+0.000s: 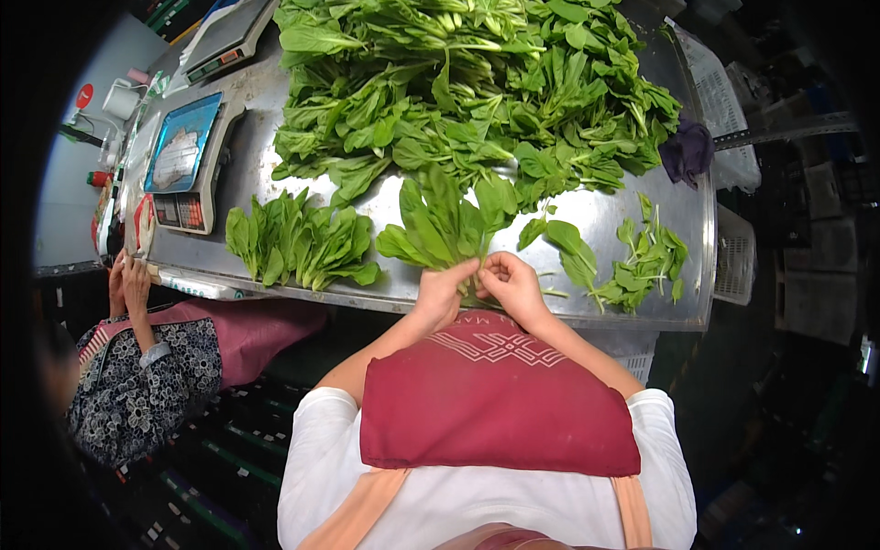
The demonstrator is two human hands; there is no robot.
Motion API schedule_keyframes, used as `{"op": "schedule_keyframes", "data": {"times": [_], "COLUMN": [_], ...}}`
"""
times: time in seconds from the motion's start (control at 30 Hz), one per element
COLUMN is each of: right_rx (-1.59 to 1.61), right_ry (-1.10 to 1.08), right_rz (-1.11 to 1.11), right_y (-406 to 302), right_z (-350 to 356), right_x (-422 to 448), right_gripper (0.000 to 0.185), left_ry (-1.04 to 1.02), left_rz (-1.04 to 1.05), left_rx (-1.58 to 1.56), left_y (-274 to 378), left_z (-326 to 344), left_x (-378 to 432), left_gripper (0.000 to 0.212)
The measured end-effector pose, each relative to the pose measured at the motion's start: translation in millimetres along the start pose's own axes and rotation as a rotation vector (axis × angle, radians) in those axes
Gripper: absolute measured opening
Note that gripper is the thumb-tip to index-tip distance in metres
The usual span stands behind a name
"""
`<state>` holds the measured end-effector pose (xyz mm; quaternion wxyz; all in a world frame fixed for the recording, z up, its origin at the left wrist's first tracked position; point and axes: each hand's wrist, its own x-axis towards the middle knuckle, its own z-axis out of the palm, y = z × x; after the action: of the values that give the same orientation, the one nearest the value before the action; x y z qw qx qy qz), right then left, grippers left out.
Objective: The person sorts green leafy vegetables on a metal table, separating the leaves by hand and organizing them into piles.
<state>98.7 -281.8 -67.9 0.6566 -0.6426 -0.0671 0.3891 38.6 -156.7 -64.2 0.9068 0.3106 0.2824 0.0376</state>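
Note:
My left hand (441, 292) is closed around the lower stems of a bunch of leafy greens (447, 223), whose leaves fan out over the steel tabletop. Close beside it, my right hand (510, 283) pinches a stem at the right side of the same bunch. The stem ends are partly hidden by my fingers. To the left, a row of greens (299, 240) lies near the table's front edge. Loose leaves (574, 254) and a small heap of leafy sprigs (646, 261) are to the right of my hands.
A large pile of greens (440, 89) covers the back of the steel table (254, 148). At left stand a digital scale (182, 210) with a blue tray (203, 148) and a second scale (223, 41). A purple cloth (687, 151) hangs at the right edge. A co-worker (151, 378) is at left.

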Motion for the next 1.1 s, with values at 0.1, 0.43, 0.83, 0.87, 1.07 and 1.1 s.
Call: {"op": "schedule_keyframes", "data": {"times": [0.1, 0.43, 0.83, 0.87, 1.07, 1.1], "right_rx": [0.088, 0.671, 0.327, 0.285, 0.156, 0.175], "right_ry": [0.042, 0.222, -0.135, -0.131, -0.107, -0.067], "right_rz": [-0.007, -0.017, 0.249, 0.228, 0.067, 0.044], "right_y": [1, -3, -18, -24, -60, -65], "right_z": [4, -16, -16, -15, -28, -32], "right_x": [0, -10, -8, -6, 12, 16], "right_gripper": [0.011, 0.016, 0.017, 0.015, 0.015, 0.013], "left_ry": [0.033, 0.143, 0.307, 0.448, 0.981, 1.041], "left_rz": [-0.033, 0.036, 0.555, 0.695, 1.095, 1.127], "left_rx": [-0.053, -0.17, 0.51, 0.613, 1.031, 1.161], "left_y": [-3, 18, 114, 131, 199, 199], "left_z": [-9, 4, -52, -73, -155, -173], "left_x": [2, 6, -32, -33, -71, -73], "left_gripper": [0.02, 0.018, 0.038, 0.039, 0.021, 0.022]}}
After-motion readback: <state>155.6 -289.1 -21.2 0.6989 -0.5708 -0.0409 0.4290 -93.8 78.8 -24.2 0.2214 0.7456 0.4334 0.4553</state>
